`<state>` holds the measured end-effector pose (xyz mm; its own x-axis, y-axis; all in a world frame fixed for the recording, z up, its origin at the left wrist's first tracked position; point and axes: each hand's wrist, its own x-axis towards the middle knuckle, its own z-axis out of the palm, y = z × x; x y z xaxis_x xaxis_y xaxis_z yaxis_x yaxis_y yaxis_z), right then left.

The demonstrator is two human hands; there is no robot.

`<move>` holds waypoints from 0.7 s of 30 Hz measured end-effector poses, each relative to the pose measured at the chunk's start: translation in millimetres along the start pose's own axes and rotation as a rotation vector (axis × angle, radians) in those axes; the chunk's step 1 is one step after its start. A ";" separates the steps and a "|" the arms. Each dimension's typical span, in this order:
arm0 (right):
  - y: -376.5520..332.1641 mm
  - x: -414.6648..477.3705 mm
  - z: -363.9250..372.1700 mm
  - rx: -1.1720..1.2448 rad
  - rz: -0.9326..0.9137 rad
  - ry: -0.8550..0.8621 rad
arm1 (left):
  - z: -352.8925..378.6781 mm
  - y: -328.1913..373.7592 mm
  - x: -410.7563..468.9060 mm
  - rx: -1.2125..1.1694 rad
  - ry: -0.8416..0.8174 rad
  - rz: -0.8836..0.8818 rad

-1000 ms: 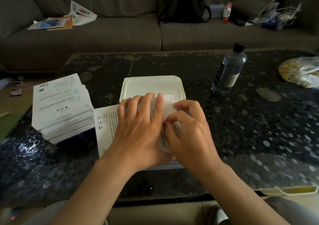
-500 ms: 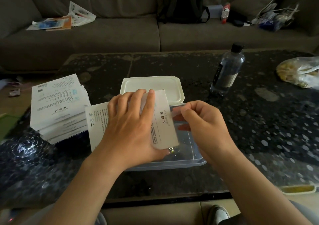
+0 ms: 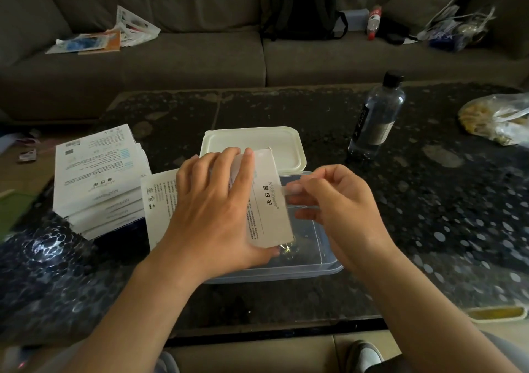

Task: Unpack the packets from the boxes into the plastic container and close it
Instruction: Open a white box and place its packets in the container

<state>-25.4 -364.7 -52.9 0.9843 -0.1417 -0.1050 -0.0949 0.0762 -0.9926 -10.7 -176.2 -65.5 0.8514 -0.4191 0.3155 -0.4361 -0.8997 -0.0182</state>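
Since a second ago the two hands have come apart: the right hand (image 3: pixel 337 201) has drawn off to the right, and the plastic container (image 3: pixel 323 261) that both hands hid now shows its open inside. The left hand (image 3: pixel 217 209) grasps the box (image 3: pixel 269 201) from above, fingers spread over its top face and curled at the far edge, holding it tilted over the left part of the container. The box's long axis runs from the far side towards the person, so its long right edge faces the right hand. That hand pinches a small clear strip (image 3: pixel 286 191) between thumb and fingertips, just beside that edge; it looks like a seal, though I cannot tell if it is free of the card. Whatever opens next lies on the right hand's side, I would judge, with the left only steadying. The lid (image 3: pixel 257 141) lies flat just behind the container, touching its far rim. The stack of boxes (image 3: pixel 94 172) waits well to the left, nearer the left hand.
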 end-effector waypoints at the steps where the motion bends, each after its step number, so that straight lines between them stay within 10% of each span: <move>1: 2.1 -0.2 -0.3 -0.038 -0.027 -0.014 | 0.4 0.3 -0.4 0.000 0.003 0.009; 7: 9.7 1.2 0.3 -0.347 -0.118 -0.068 | 1.6 2.8 -1.6 0.010 -0.004 0.040; 21: -4.0 2.1 -13.7 -0.075 0.066 -0.251 | 1.5 -2.4 -2.8 -0.044 -0.002 0.087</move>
<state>-24.9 -378.9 -50.0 0.9808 0.1110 -0.1605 -0.1617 0.0024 -0.9868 -11.7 -173.1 -67.7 0.8102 -0.4956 0.3131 -0.5208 -0.8537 -0.0037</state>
